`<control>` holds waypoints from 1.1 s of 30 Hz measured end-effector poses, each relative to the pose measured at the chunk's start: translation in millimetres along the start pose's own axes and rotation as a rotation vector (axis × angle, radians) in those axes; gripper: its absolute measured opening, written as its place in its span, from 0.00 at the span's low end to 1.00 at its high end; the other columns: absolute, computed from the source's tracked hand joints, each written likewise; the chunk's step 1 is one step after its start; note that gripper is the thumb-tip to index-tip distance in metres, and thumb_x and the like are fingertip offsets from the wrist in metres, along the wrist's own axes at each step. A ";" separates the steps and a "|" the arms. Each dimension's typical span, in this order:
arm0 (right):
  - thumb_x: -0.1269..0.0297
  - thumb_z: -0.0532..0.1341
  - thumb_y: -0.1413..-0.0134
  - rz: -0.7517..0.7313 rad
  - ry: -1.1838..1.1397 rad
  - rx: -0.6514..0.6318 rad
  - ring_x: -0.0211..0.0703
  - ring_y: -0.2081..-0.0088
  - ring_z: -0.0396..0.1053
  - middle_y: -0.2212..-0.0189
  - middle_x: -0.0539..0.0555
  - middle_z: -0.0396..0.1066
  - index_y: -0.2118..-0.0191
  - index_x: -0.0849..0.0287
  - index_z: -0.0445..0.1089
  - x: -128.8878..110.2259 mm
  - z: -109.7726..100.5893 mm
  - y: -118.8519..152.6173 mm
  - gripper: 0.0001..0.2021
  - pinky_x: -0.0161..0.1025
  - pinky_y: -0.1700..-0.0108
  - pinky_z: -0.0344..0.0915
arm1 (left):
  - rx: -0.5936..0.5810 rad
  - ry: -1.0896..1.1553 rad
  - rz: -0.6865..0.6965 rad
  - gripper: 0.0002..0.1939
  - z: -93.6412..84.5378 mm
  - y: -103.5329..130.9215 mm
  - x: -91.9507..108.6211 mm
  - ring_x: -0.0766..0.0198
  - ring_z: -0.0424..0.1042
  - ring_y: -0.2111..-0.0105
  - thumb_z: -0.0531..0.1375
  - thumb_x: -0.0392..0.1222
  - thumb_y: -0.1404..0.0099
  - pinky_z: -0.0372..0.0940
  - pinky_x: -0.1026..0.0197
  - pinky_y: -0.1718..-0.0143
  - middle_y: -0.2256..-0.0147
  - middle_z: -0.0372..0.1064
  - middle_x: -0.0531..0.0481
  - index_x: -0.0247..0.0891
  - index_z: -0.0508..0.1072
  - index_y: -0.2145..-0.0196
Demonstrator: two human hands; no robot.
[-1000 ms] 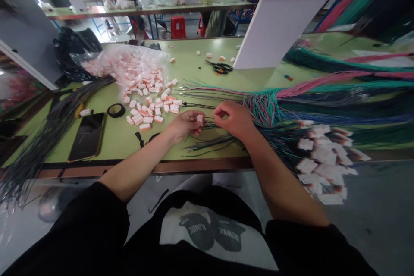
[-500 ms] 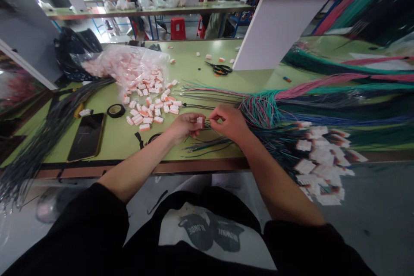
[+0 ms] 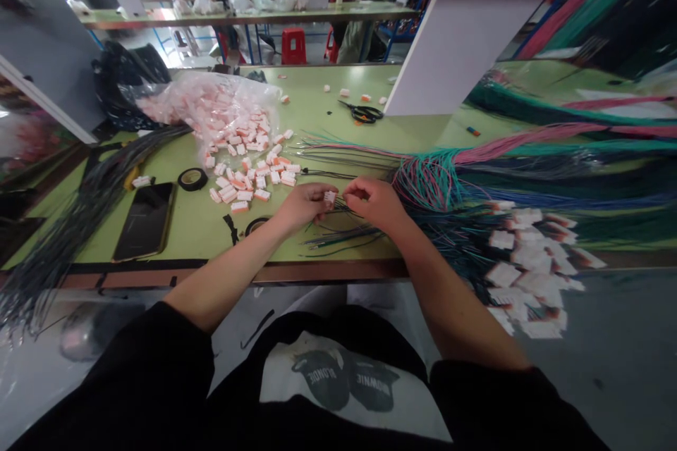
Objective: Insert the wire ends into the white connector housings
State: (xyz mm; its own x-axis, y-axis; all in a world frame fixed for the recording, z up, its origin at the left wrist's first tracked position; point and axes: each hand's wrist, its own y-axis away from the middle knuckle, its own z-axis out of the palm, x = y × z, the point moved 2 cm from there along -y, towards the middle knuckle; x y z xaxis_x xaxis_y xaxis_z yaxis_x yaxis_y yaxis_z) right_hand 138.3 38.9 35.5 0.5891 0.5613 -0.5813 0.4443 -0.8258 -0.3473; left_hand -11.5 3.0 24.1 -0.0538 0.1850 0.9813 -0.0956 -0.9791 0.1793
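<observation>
Between the thumb and fingers of my left hand (image 3: pixel 303 207) is a small white and orange connector housing (image 3: pixel 329 198). Dark wires run from it toward the right. My right hand (image 3: pixel 371 202) is just to its right, thumb and forefinger pinched together close to those wires; what sits in the pinch is too small to make out. Under and beside my hands lie loose wire ends (image 3: pixel 328 243). A pile of similar connector housings (image 3: pixel 245 183) spreads on the green table to the left, spilling from a clear plastic bag (image 3: pixel 211 109).
Black scissors (image 3: pixel 361 112) lie behind my hands, near a white upright panel (image 3: pixel 438 35). At left are a phone (image 3: pixel 144 222), black tape (image 3: pixel 192 179) and grey wires (image 3: pixel 89 204). Coloured wire bundles (image 3: pixel 508 144) and wired connectors (image 3: pixel 532 261) occupy the right side.
The camera view has shifted slightly. My left hand still holds the connector, which has turned a little, and my right hand stays pinched close beside it.
</observation>
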 end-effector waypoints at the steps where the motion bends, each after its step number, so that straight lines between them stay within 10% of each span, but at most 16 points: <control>1: 0.65 0.55 0.59 0.006 -0.013 -0.008 0.37 0.75 0.61 0.81 0.48 0.65 0.77 0.58 0.68 0.2 0.4 0.2 0.06 0.34 0.71 0.56 | 0.001 -0.007 -0.002 0.15 0.3 0.6 0.2 0.76 0.59 0.86 0.56 0.24 0.48 0.53 0.71 0.84 0.82 0.64 0.57 0.29 0.73 0.62; 28: 0.61 0.55 0.49 0.022 0.296 0.016 0.40 0.71 0.64 0.74 0.53 0.71 0.71 0.60 0.71 -9.3 14.4 0.5 0.10 0.35 0.69 0.54 | 0.010 -0.124 0.087 0.11 1.5 2.5 -0.1 0.76 0.58 0.87 0.55 0.26 0.48 0.51 0.72 0.85 0.86 0.58 0.60 0.30 0.73 0.67; 33: 0.61 0.56 0.51 0.042 0.227 -0.246 0.37 0.75 0.63 0.78 0.49 0.70 0.73 0.60 0.72 -14.9 -14.7 -11.7 0.11 0.33 0.71 0.55 | 0.007 -0.004 0.049 0.12 3.1 1.7 2.3 0.77 0.59 0.87 0.55 0.25 0.49 0.55 0.72 0.85 0.84 0.62 0.60 0.30 0.71 0.65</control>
State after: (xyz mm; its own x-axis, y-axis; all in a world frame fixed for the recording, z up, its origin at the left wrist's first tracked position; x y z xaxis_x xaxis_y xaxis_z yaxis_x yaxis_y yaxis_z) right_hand 134.2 41.0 59.0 0.7331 0.5476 -0.4032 0.5499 -0.8262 -0.1222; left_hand -8.7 1.5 26.9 -0.0546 0.1360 0.9892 -0.0862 -0.9876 0.1311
